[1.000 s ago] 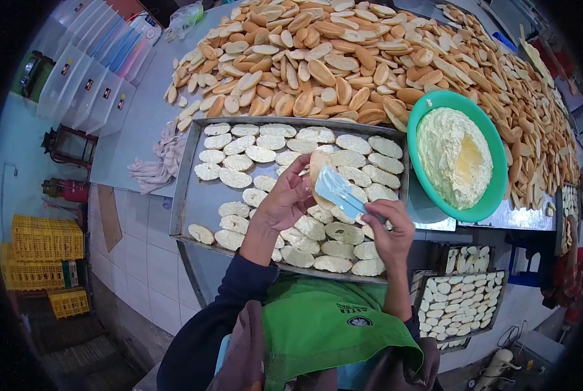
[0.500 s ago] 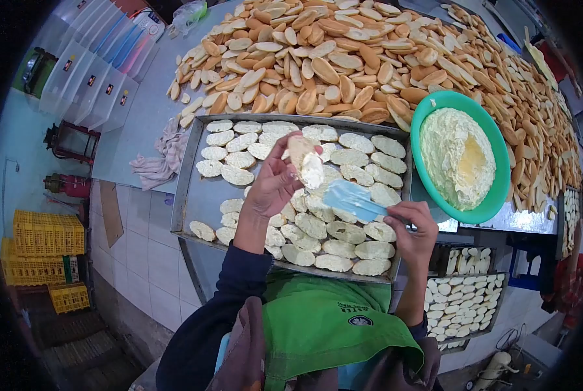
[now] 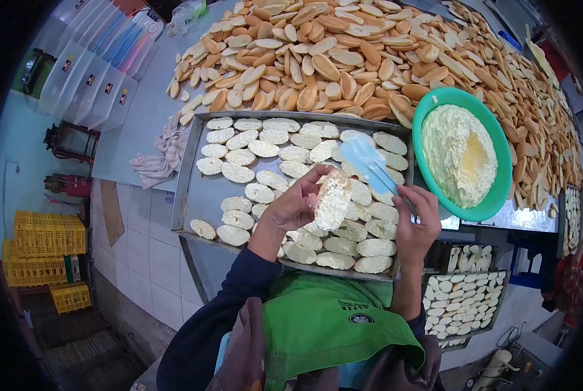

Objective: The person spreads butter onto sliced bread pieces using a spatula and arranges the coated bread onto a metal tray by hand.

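Note:
Above the metal tray point(image 3: 192, 153), my left hand point(image 3: 296, 205) is closed on a bread slice point(image 3: 334, 199) whose face is covered with pale cream. My right hand point(image 3: 416, 218) grips the handle of a light blue spatula point(image 3: 368, 161), its cream-smeared blade pointing up and left, apart from the slice. Rows of cream-coated slices point(image 3: 237, 173) lie in the tray under both hands. Right of the tray stands a green bowl point(image 3: 421, 156) holding a mound of cream point(image 3: 457, 146) with a yellower patch.
A large heap of bread slices point(image 3: 343, 58) covers the table behind the tray. A crumpled cloth point(image 3: 161, 156) lies at the left. Clear plastic bins point(image 3: 76, 85) and yellow crates point(image 3: 47, 234) are farther left. Another filled tray point(image 3: 464, 303) is at the lower right.
The slice in my left hand has more cream over its face and has moved slightly right and down. The spatula first drew away rightward, then its blade swung up.

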Available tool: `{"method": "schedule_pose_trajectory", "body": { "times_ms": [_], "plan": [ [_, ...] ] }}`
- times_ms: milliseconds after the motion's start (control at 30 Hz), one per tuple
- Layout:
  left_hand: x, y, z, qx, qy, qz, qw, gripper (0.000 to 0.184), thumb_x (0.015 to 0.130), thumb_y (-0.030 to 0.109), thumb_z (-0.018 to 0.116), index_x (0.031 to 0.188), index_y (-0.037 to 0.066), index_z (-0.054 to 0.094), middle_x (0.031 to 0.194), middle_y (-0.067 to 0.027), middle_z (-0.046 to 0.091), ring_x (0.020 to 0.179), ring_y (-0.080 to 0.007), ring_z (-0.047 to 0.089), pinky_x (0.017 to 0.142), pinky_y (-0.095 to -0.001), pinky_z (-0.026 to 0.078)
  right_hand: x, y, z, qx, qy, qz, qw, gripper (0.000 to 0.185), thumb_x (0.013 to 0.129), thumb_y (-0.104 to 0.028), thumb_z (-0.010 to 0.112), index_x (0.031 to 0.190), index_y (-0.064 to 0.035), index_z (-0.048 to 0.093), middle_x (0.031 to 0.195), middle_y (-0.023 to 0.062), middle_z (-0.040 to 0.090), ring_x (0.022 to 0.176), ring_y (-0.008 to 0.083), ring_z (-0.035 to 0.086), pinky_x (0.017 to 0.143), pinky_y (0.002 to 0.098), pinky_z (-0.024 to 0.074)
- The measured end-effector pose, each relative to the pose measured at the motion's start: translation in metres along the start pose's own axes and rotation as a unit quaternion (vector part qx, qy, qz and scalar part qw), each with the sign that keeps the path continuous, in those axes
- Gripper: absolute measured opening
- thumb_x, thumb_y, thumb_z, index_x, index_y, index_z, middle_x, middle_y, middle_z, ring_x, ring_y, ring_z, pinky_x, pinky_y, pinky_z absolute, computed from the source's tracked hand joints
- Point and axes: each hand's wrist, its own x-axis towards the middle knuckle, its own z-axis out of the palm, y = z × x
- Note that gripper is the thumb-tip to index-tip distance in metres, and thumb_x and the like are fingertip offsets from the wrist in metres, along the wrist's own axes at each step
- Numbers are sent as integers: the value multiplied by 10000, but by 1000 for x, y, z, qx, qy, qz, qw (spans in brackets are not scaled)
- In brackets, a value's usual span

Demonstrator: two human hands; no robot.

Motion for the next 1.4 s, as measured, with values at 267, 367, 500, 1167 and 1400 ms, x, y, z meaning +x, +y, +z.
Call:
{"method": "schedule_pose_trajectory", "body": {
  "times_ms": [267, 367, 500, 1167, 1400],
  "plan": [
    [4, 21, -5, 26, -16, 92, 995, 730, 669, 279, 728, 1267, 153, 330, 1140, -192, 506, 989, -222, 556, 777, -284, 498, -10, -7, -49, 329, -271, 368, 826, 133, 779, -89, 616, 802, 40, 639, 634, 67, 601, 541, 79, 541, 474, 187, 392],
    [5, 23, -5, 37, -9, 83, 996, 738, 652, 236, 747, 1259, 130, 339, 1119, -179, 520, 966, -221, 564, 764, -291, 503, -14, -5, -43, 311, -316, 363, 820, 137, 772, -104, 626, 768, 32, 645, 585, 41, 587, 511, 72, 527, 456, 189, 382],
    [4, 28, 0, 94, -13, 70, 993, 717, 645, 214, 752, 1238, 97, 366, 1106, -165, 532, 976, -216, 559, 747, -286, 502, -14, 0, -37, 291, -322, 374, 820, 137, 769, -105, 629, 766, 31, 645, 589, 42, 588, 512, 69, 525, 455, 190, 381],
    [2, 36, -7, 212, 138, -41, 967, 469, 801, 188, 609, 1216, 82, 420, 963, -70, 595, 848, -142, 589, 720, -268, 498, -21, 11, -11, 164, -187, 107, 963, 74, 672, -46, 673, 733, -37, 634, 592, 56, 567, 498, 170, 523, 477, 261, 383],
    [-1, 26, -10, 99, 63, -4, 993, 534, 819, 250, 568, 1270, 109, 319, 1057, -105, 569, 951, -193, 577, 749, -306, 511, -17, 11, 4, 121, -111, 105, 981, 166, 685, 41, 625, 834, -30, 637, 803, 83, 593, 694, 197, 548, 592, 280, 425]
  ]
}}
